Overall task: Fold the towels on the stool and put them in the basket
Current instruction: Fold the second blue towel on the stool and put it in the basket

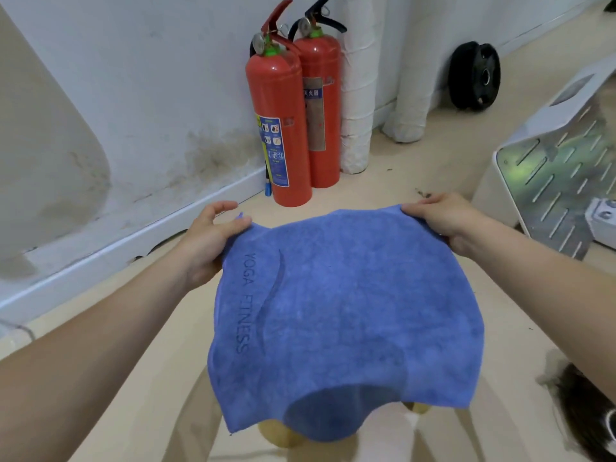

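Head view: blue towel (350,311) spread in the air over the floor (416,168), left hand (206,241) grip pinching its far-left corner, right hand (443,221) grip pinching far-right corner, two red fire extinguishers (283,128) beyond by the wall (150,78).

Blue towel (336,305): terry cloth, spread open. The 2 far corners are pinched, 1 by the left hand (213,235) and 1 by the right hand (440,218). Embossed lettering "YOGA FITNESS" and a curved line run back from the left grip. From both grips the cloth slopes toward the person, with the near edge sagging.
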`<move>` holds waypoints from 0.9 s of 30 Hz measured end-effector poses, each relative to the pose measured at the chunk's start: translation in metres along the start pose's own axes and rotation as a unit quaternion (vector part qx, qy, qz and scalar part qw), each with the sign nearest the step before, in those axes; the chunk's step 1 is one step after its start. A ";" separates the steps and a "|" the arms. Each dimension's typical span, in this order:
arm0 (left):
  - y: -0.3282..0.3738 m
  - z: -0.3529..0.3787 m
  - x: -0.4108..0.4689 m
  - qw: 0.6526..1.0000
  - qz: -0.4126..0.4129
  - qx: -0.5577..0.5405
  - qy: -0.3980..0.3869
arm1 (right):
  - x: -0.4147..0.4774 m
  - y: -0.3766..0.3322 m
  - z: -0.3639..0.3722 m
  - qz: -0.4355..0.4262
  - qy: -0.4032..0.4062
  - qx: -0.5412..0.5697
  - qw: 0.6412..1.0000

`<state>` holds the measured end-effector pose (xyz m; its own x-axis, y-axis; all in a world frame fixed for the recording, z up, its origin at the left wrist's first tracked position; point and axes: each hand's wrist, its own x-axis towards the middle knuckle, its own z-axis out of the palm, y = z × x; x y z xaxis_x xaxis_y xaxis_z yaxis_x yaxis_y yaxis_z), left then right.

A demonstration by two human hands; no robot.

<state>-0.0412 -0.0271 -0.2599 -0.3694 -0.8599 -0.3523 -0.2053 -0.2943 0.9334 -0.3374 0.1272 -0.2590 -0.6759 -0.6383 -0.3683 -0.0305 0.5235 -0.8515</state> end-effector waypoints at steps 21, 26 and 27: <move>0.165 -0.009 -0.081 0.887 0.416 -0.153 0.128 | -0.115 -0.133 -0.057 -0.398 0.073 0.341 0.849; 0.088 -0.030 -0.116 0.905 0.418 0.063 0.047 | -0.126 -0.068 -0.071 -0.355 -0.059 0.165 0.918; 0.067 -0.033 -0.119 0.911 0.399 0.100 0.017 | -0.126 -0.052 -0.072 -0.330 -0.085 0.115 0.933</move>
<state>0.0191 0.0421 -0.1531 -0.4461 -0.7800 0.4387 -0.0464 0.5097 0.8591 -0.3037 0.2212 -0.1413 -0.4392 -0.8690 0.2281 -0.2274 -0.1381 -0.9640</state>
